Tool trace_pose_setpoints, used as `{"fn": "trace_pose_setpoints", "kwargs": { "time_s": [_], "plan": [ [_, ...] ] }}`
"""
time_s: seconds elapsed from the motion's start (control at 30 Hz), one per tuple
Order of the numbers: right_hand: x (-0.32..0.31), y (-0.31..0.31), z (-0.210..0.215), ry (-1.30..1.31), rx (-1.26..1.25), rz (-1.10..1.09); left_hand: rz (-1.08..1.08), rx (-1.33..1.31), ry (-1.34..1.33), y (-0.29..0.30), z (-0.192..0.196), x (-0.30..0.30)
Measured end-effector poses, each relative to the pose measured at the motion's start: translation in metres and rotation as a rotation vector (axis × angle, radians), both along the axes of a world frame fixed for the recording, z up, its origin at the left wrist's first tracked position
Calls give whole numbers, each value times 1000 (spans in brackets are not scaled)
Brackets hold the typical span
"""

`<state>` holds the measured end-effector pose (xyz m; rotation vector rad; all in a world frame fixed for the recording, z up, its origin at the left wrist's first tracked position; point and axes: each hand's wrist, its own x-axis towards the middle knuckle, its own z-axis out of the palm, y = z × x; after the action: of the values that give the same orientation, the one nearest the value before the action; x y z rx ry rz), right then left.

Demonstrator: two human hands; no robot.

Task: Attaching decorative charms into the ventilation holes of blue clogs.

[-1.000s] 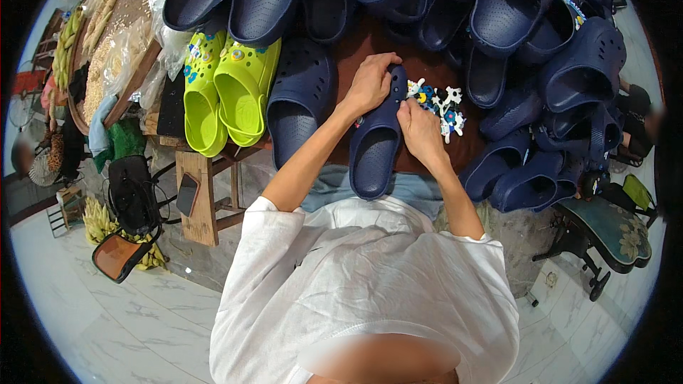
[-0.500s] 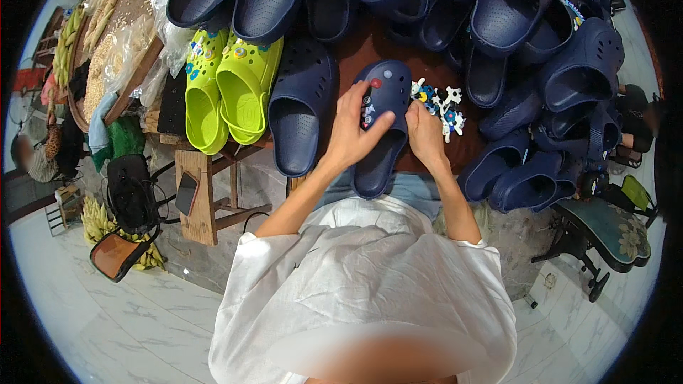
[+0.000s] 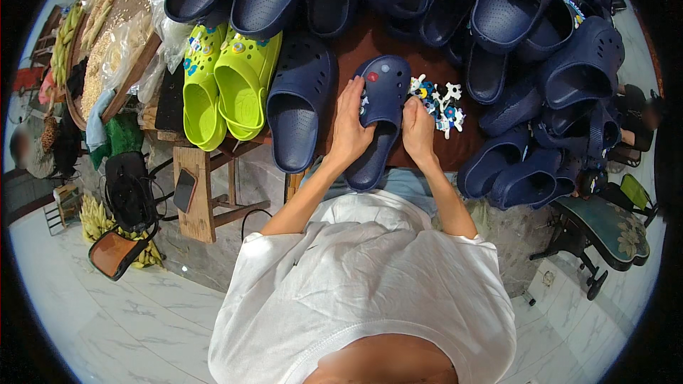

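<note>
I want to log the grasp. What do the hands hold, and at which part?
The navy clog is held by both: left hand on its left side, right hand on its right side, near the middle.

Single head view, fisheye, looking steeply down from above own torso onto near edge of surface (image 3: 370,46); close range, forearms entering from below, floor (image 3: 107,327) at rim.

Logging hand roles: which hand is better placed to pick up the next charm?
Probably the right hand: it sits beside the charm pile, while the left hand grips the navy clog.
</note>
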<state>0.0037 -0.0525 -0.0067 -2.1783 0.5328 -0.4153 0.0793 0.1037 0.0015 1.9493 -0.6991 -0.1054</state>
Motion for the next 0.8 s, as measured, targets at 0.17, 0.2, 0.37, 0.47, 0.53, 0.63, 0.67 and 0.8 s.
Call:
{"fn": "trace_pose_setpoints", "kwargs": {
  "time_s": [0.17,0.2,0.37,0.47,0.53,0.63,0.67,0.8],
  "plan": [
    [-5,-11,-16,165,468,-91,0,-13,-25,3,1,2],
    [-10,-11,-21,156,394,-124,-23,20,-32,2,3,2],
    [-17,-29,4,258,-244,-84,2,-7,63,6,9,5],
    [-19,-43,10,218,-284,-47,-18,-1,117,10,15,10],
    [-21,-44,11,199,-302,-33,-31,13,130,14,23,12],
    [-13,-42,32,156,-305,-32,-22,29,120,21,35,3],
    [-8,-40,44,135,-292,-52,15,30,138,22,34,-2],
    [23,-30,70,-42,-144,158,49,58,66,28,13,-11]
  ]
}}
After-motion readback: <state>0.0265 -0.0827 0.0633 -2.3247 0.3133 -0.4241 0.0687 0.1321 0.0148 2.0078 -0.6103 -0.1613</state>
